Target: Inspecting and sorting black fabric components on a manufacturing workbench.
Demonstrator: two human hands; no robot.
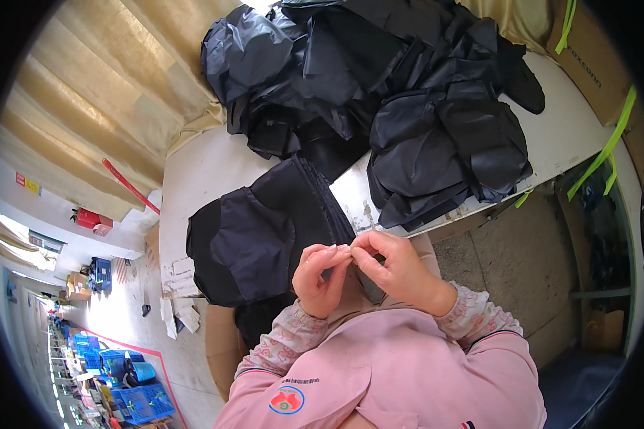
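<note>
My left hand (319, 279) and my right hand (393, 270) meet fingertip to fingertip in front of my body. Both are pinched closed; anything between the fingertips is too small to make out. Just beyond my left hand, a neat stack of black fabric pieces (254, 239) lies at the table's near edge, its layered edges showing on the right. Past my right hand sits a looser pile of black, slightly shiny pieces (447, 146). A large crumpled heap of black material (343, 64) fills the far part of the table.
The white table (189, 164) has a worn front edge. Gold curtains (114, 93) hang behind it. A cardboard box (594, 71) with yellow-green straps (608, 150) stands at the right. Blue crates (143, 400) line the floor at lower left, and an open carton (222, 343) stands beside me.
</note>
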